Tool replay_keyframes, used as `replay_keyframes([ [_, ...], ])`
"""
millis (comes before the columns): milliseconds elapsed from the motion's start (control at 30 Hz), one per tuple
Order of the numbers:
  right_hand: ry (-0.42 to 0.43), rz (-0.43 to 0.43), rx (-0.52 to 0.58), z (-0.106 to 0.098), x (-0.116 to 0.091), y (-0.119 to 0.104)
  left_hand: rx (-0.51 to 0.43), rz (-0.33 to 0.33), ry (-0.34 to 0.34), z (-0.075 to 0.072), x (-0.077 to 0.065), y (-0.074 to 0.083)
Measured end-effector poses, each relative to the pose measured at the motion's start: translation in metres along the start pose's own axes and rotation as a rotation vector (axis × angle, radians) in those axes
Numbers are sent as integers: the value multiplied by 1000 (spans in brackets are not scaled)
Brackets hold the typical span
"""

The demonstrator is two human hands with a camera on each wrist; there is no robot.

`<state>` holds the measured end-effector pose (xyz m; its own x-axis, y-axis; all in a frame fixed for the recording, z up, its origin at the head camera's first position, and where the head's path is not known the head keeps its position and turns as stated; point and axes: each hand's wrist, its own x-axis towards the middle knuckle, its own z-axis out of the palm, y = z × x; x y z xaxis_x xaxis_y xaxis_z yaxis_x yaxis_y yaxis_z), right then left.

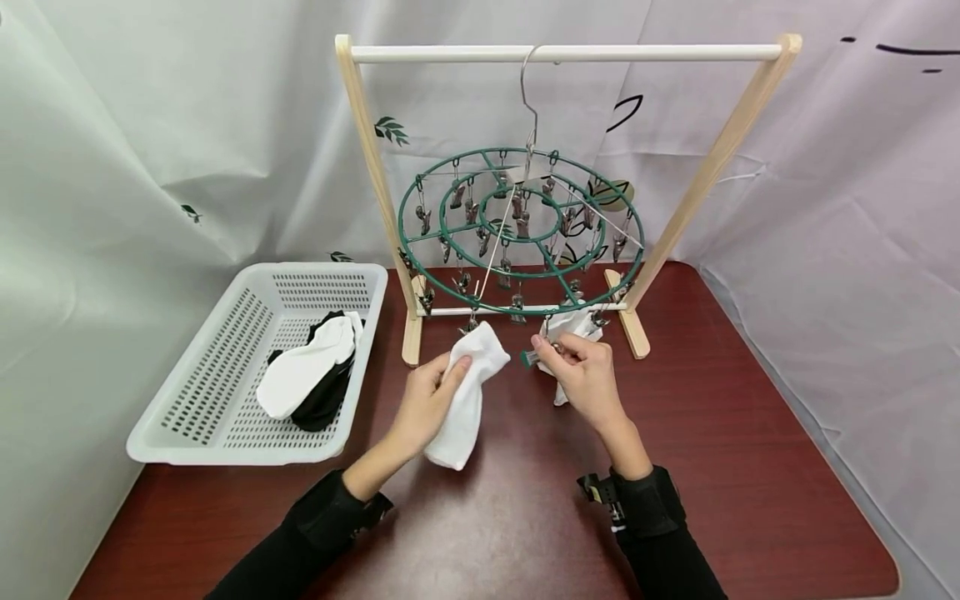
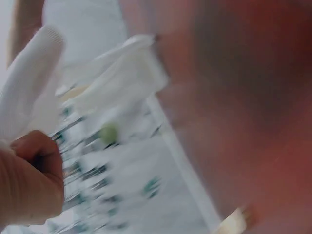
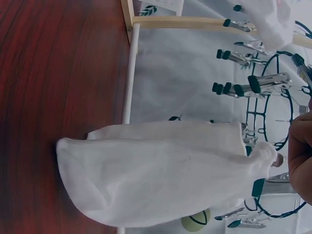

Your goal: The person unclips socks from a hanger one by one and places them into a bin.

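My left hand [image 1: 431,400] grips a white sock [image 1: 465,408] between thumb and fingers, its upper end near the front rim of a round green clip hanger [image 1: 444,287]. That sock [image 2: 31,83] rises above my curled fingers in the blurred left wrist view. With my right hand [image 1: 588,379] I pinch a metal clothes clip with green tips [image 1: 529,358] at the front of the hanger. Behind this hand, white socks [image 3: 161,180] hang from the hanger, overlapping each other in the right wrist view.
A white basket [image 1: 150,429] at the left holds white socks [image 1: 307,371] and black socks [image 1: 326,408]. The hanger hooks over the white rail [image 1: 637,53] of a wooden stand [image 1: 708,179] on the dark red table [image 1: 765,467]. Several other metal clips [image 1: 517,308] dangle from its rings.
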<state>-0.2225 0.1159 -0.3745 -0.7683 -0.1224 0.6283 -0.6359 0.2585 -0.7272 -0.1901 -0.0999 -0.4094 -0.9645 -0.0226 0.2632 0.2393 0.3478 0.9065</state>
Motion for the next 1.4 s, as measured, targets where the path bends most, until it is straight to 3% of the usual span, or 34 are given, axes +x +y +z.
replay_keyframes([
  [133,-11,1,-11,0,0,1,286,140,60,-32,7,22],
  [267,-32,17,-21,1,-1,1,427,162,93,-71,20,31],
  [400,-53,33,-18,2,-1,0,569,156,64,-108,36,26],
  [533,-59,53,-13,4,-1,-1,740,146,-26,-142,51,9],
  [700,-61,73,-15,5,-1,-2,899,78,-252,-173,67,-35],
  [800,-67,79,-19,5,-1,-3,995,42,-362,-184,72,-61],
  [967,-73,82,-26,4,0,-3,1116,-18,-427,-190,80,-88],
  [1167,-71,95,-38,3,0,-3,1123,-107,-509,-184,86,-98],
  [1400,-75,110,-31,3,0,-1,1033,-172,-536,-182,84,-101],
])
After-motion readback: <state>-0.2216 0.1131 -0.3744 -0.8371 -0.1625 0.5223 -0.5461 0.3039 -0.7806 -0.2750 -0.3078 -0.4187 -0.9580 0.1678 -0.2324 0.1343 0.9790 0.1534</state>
